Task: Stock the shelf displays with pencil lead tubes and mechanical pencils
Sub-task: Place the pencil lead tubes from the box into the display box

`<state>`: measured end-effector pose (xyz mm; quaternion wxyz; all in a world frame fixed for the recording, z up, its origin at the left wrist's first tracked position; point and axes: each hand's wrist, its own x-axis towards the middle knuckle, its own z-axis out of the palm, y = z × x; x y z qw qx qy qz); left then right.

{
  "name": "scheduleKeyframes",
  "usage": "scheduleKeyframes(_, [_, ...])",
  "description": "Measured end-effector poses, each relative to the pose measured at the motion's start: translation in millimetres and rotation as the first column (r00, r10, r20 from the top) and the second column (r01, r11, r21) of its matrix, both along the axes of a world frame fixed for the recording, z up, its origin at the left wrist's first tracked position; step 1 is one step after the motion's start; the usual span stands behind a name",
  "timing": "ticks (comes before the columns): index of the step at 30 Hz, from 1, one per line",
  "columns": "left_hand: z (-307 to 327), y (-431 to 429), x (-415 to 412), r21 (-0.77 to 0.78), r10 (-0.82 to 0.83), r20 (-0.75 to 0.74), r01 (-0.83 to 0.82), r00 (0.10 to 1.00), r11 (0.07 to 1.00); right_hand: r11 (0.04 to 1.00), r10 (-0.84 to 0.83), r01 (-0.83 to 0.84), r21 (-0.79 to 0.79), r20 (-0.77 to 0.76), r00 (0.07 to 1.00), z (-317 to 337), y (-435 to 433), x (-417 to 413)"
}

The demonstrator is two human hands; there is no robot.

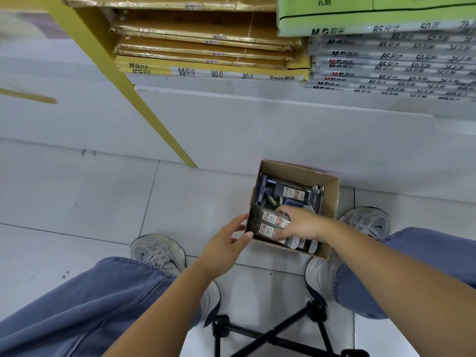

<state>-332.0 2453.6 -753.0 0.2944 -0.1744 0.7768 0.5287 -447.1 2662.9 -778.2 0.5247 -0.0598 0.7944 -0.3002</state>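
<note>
L hand (226, 243) nearest: fingers apart, thumb + fingertips braced vs near-left corner of cardboard box (332, 202) on floor (103, 202). Inside: lead tube packs (273, 220), prob. light, stiff, slick plastic. R hand (298, 225) fingers curled over two labelled packs. Best gripped by long edges.

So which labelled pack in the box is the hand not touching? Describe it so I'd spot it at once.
On the floor between the shoes stands an open cardboard box. At its far end, beyond the right hand, a dark pack lies among purple tubes. Its white and red label matches the two packs the hand grips, but it lies apart, untouched.
</note>
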Motion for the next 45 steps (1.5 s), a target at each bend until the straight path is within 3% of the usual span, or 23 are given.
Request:
scheduleKeyframes(6, [10.7,0.1,-7.2,-0.043,0.063,-0.02,-0.064,0.998,0.997,0.983,-0.137,0.132,-0.128,-0.026,0.99,28.6,10.7,-1.5])
scheduleKeyframes(10, [40.7,6.7,-25.5,-0.097,0.076,-0.226,-0.1,0.971,0.99,0.979,-0.127,0.113,-0.169,-0.071,0.989,64.7,16.6,-4.3])
scheduleKeyframes(15, [94.3,15.1,-54.2,0.179,0.089,-0.326,-0.031,0.941,0.983,0.982,-0.005,-0.026,-0.189,-0.161,0.987,127.0,11.1,-8.9])
scheduleKeyframes(24, [178.7,10.2,-70.5,0.247,0.219,-0.427,-0.119,0.877,0.962,0.974,-0.005,-0.07,-0.217,-0.326,0.945,232.2,4.9,-18.3])
scheduleKeyframes(26, [204.7,1.9,-75.8,0.195,0.159,-0.434,-0.08,0.887,0.978,0.972,0.024,-0.112,-0.206,-0.387,0.922,261.2,2.8,-22.7])
scheduleKeyframes(29, [252.5,-14.3,-86.2,0.073,-0.082,-0.386,0.119,0.919,0.99,0.958,0.151,-0.242,-0.153,-0.448,0.881,305.7,-4.8,-25.1])
scheduleKeyframes(32, [299.6,-19.6,-94.3,-0.102,-0.359,-0.282,0.344,0.89,0.933,0.93,0.265,-0.36,-0.076,-0.542,0.798,347.1,-17.7,-25.4])
scheduleKeyframes(34, [320.7,-18.9,-97.7,-0.139,-0.46,-0.218,0.439,0.861,0.887,0.919,0.298,-0.394,-0.018,-0.621,0.724,369.6,-25.1,-27.2])
scheduleKeyframes(38, [330.0,-21.5,-99.8,-0.137,-0.462,-0.199,0.442,0.864,0.886,0.911,0.322,-0.412,0.036,-0.685,0.654,388.4,-28.6,-30.6])
scheduleKeyframes(45, [314.7,-33.8,-99.9,-0.083,-0.362,-0.317,0.354,0.877,0.931,0.903,0.318,-0.425,0.067,-0.769,0.555,392.2,-41.8,-39.1])
